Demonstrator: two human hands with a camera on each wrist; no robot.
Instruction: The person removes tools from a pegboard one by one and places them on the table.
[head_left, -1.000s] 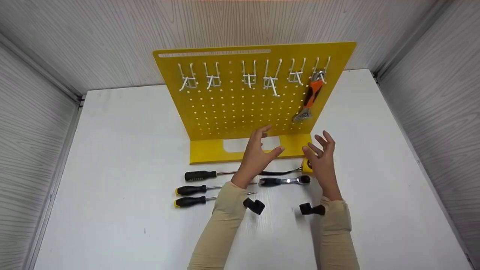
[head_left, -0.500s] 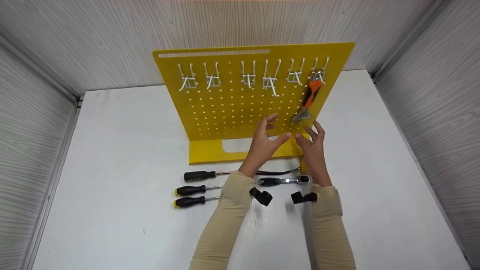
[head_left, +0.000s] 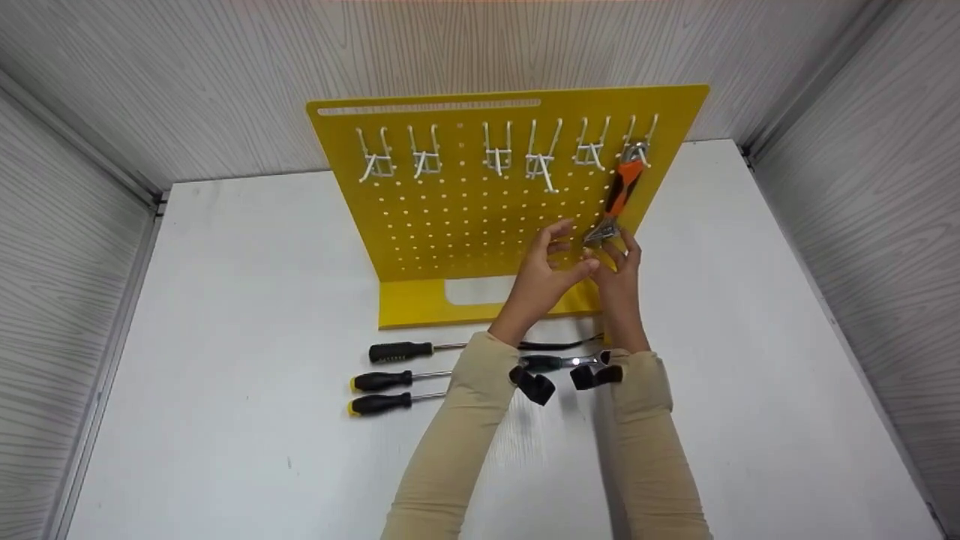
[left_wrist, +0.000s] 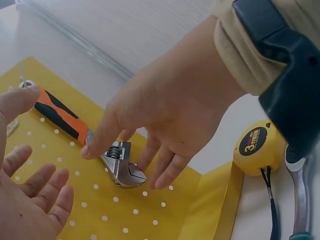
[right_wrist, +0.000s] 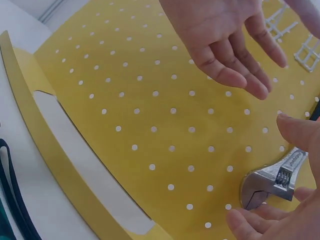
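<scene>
An adjustable wrench [head_left: 624, 184] with an orange and black handle hangs head-down from the rightmost white hook of the yellow pegboard [head_left: 450, 217]. My right hand [head_left: 621, 292] is at the wrench's lower end. In the right wrist view its thumb and fingers lie on either side of the metal wrench head [right_wrist: 270, 182], loosely bent, with no firm grip visible. To the left of the wrench, my left hand [head_left: 544, 274] is held up before the board. Its fingers are spread and hold nothing, as the left wrist view shows at the left hand [left_wrist: 30, 200].
Several other white hooks [head_left: 424, 159] line the board's top. Three screwdrivers [head_left: 401, 351] and a ratchet wrench [head_left: 541, 364] lie on the white table [head_left: 247, 337] in front, partly behind my arms. A yellow tape measure [left_wrist: 257, 150] stands by the board's base.
Both hands have moved up toward the wrench, the left going right and the right going left. The right fingers have come around the wrench's lower end. The wrench stays hanging.
</scene>
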